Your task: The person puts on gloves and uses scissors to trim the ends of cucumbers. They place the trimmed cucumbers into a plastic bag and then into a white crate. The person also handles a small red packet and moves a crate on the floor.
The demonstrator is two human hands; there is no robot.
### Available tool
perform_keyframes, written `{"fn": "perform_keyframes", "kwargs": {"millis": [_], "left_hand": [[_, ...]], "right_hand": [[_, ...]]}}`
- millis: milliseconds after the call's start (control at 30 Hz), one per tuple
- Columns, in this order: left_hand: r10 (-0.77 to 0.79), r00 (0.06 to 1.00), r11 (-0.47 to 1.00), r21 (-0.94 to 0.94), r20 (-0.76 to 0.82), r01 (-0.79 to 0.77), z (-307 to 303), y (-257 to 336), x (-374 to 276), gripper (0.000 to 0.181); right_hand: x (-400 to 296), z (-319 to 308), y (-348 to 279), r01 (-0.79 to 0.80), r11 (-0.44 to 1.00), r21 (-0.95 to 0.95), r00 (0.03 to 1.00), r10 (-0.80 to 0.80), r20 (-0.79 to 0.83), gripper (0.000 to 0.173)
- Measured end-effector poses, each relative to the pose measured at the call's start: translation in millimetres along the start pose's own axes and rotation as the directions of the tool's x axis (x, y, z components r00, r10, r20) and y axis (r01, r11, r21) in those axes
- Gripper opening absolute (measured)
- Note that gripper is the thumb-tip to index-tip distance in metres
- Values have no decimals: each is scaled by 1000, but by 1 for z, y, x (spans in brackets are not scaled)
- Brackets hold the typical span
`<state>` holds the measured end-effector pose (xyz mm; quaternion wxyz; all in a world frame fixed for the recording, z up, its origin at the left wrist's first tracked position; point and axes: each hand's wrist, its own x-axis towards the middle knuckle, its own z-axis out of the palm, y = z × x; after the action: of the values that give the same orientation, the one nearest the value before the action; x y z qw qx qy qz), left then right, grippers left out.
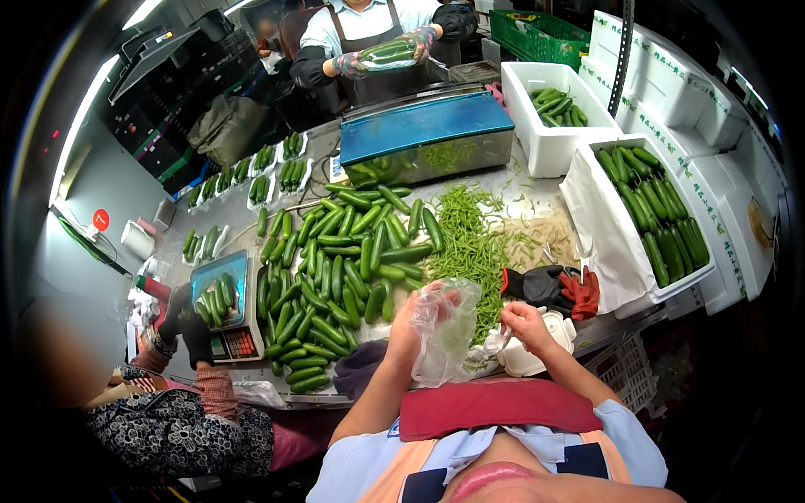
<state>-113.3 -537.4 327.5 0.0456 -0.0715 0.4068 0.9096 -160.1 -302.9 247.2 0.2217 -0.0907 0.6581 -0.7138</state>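
My left hand (405, 332) grips a clear plastic bag (448, 339), which hangs crumpled over the near edge of the table. Some fingers show through the film; whether they are inside or behind it I cannot tell. To its right, my right hand (528, 327) has thumb and fingertips drawn together beside a crumpled white piece (495, 341); a grip on it is not clear. A white plastic container lid (553, 330) lies under that wrist. Beyond my hands spread a heap of small green chillies (468, 232) and, leftward, a large pile of cucumbers (339, 270).
Black and red gloves (544, 286) lie by a cucumber-filled foam box (654, 207). A blue-lidded steel case (427, 126) stands across the table. On the left, a co-worker's gloved hands (188, 327) are at a scale (236, 336); opposite, another person (371, 50) holds packed cucumbers.
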Motion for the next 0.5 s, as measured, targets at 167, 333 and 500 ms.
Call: {"fn": "perform_keyframes", "kwargs": {"millis": [167,333,500], "left_hand": [[-23,999,1000,-16,-29,23,6,0,0,41],[-48,998,998,-40,-46,46,3,-3,3,41],[-86,994,994,-73,-72,81,4,-7,5,42]], "right_hand": [[3,-2,5,-4,1000,16,1000,4,-2,18],[6,0,11,-17,1000,10,1000,17,2,16],[6,3,12,-76,995,72,997,74,28,15]]}}
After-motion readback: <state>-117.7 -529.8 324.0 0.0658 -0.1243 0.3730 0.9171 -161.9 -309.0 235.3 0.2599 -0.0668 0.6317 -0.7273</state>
